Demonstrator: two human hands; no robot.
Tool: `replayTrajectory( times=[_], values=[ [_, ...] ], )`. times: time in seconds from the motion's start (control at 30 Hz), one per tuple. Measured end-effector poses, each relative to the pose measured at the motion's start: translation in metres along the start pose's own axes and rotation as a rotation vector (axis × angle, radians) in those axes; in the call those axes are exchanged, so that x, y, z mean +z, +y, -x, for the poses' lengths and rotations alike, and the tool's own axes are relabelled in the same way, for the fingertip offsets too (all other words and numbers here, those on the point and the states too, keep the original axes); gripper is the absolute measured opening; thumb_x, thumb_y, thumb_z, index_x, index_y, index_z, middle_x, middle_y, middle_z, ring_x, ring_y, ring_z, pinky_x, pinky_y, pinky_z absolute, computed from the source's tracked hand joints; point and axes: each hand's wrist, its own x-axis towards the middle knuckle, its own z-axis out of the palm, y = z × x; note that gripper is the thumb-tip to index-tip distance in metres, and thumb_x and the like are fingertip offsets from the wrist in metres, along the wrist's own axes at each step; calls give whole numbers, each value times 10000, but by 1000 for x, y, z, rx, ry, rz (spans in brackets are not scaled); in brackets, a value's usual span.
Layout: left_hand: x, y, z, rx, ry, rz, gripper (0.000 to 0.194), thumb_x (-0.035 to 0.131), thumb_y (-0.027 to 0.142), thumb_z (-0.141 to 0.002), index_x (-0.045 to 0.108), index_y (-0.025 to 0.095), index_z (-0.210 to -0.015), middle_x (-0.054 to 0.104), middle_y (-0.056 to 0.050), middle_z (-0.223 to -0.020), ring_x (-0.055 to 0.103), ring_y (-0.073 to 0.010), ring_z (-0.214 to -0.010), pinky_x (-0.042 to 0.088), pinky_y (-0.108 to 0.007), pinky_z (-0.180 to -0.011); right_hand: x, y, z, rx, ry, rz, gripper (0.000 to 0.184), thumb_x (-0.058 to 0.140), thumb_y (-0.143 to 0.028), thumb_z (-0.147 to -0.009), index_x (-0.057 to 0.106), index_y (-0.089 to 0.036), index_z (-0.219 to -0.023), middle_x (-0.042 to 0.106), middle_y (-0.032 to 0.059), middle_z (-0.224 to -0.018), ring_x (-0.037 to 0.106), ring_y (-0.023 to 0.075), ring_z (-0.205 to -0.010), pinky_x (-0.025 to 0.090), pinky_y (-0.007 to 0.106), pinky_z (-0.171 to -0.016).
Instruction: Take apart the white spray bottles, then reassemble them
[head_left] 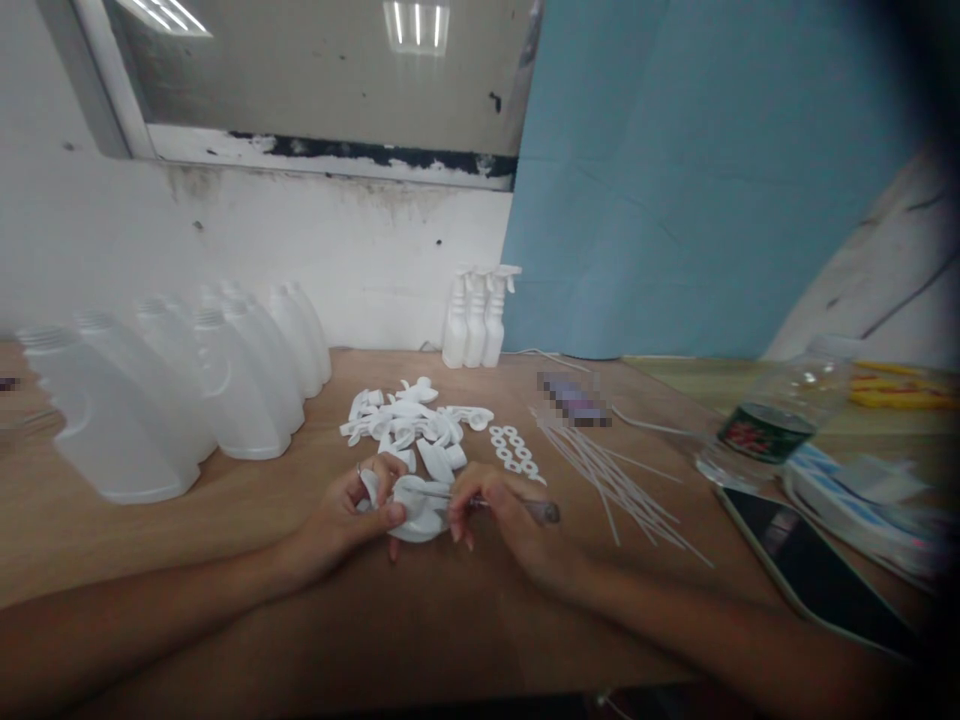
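Note:
My left hand [366, 505] is closed around a white plastic sprayer-head part [420, 508], thumb on its near side. My right hand [502, 510] closes from the right on a thin tool that looks like a screwdriver [546, 511]. Its handle sticks out past the hand, and its tip, by the white part, is hard to make out. Just beyond both hands lies a pile of loose white sprayer-head parts [409, 420]. Right of the pile are several small white rings [510, 445], and further right a spread of thin white tubes [611, 480].
Several white bottles without heads [247, 390] stand at the left. Against the wall are three white spray bottles [475, 320] with heads on. At the right lie a phone [810, 570] and a clear labelled bottle [772, 425], with a white cable [652, 427] nearby.

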Motion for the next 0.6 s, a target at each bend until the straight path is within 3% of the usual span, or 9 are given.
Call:
replayTrajectory(
  times=[0.2, 0.43, 0.6],
  values=[
    [2, 2, 0, -33, 40, -31, 337, 746, 284, -839, 436, 167, -776, 492, -5, -1046, 627, -90, -691, 562, -205, -513, -2, -5, 1, -202, -46, 283, 348, 435, -405, -1032, 685, -187, -930, 630, 49, -766, 613, 187, -774, 490, 343, -754],
    [3, 1, -3, -5, 123, -49, 319, 720, 263, -864, 435, 161, -764, 481, 9, -1033, 624, -73, -670, 552, -198, -494, -9, -13, 3, -265, -43, 354, 353, 399, -307, -1034, 685, -183, -870, 614, 44, -732, 587, 177, -718, 464, 309, -679],
    [5, 5, -1, 30, 132, -77, 316, 713, 269, -868, 438, 159, -759, 484, 14, -1006, 614, -59, -613, 532, -191, -464, -8, -27, 8, -288, -191, 373, 390, 380, -298, -1031, 685, -165, -827, 628, 67, -730, 600, 173, -683, 477, 303, -656]
  ],
)
